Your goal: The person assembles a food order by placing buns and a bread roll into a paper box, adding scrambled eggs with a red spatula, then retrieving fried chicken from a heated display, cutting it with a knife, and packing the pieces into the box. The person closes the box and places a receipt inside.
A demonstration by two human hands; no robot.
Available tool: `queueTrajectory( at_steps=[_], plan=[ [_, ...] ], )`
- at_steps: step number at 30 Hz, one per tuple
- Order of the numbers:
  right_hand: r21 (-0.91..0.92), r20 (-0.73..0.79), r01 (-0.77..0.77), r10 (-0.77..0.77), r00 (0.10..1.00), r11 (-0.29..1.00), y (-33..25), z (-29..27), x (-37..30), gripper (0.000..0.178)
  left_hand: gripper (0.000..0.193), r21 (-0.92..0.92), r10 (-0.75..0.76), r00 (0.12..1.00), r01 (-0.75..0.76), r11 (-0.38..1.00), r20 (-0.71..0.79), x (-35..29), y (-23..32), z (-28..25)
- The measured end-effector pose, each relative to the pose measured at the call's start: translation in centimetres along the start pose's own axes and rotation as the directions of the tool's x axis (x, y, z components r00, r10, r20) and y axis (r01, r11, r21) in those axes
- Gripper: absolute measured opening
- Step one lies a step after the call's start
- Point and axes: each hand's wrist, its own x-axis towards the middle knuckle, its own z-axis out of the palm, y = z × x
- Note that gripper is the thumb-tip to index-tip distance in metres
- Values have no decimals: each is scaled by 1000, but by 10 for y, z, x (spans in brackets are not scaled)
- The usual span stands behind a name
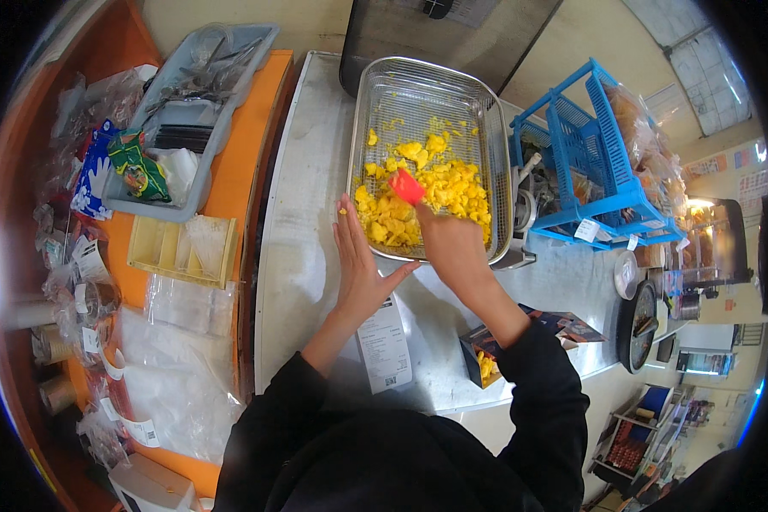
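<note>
A rectangular wire-mesh metal basket (420, 92) stands on the counter, with many yellow food chunks (452, 189) in its near half. My right hand (454, 247) is closed round a red-bladed spatula (407, 186), whose blade rests among the chunks; its handle is hidden in my fist. My left hand (358, 271) lies against the basket's near left corner, fingers stretched along the side and thumb out along the near rim. A small yellow bit (342, 210) shows by its fingertips. Under my right forearm stands a dark printed open box (472, 369) with yellow chunks inside.
A printed paper receipt (386, 346) lies on the metal counter (292, 205) before me. To the right is a blue plastic rack (563, 162) with bagged goods. At left, an orange shelf holds a grey tub (198, 183), a cream tray (160, 247) and clear plastic bags (175, 367).
</note>
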Motion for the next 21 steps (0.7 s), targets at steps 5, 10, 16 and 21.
queueTrajectory(
  at_steps=[5,10,16,21],
  plan=[
    [-138,101,240,-227,969,961,-3,1,-5,31,122,6,-33,999,32,999,43,1,1,-9],
    [107,225,99,-121,967,989,-10,-15,-35,26,120,-171,-17,1000,18,985,8,1,1,-7],
    [453,153,-79,10,988,888,-52,-1,0,19,115,-404,-131,991,115,907,-10,3,9,-8],
    [830,148,-149,45,988,538,-9,10,5,34,118,-341,-34,999,23,940,-25,3,4,-10]
  ],
)
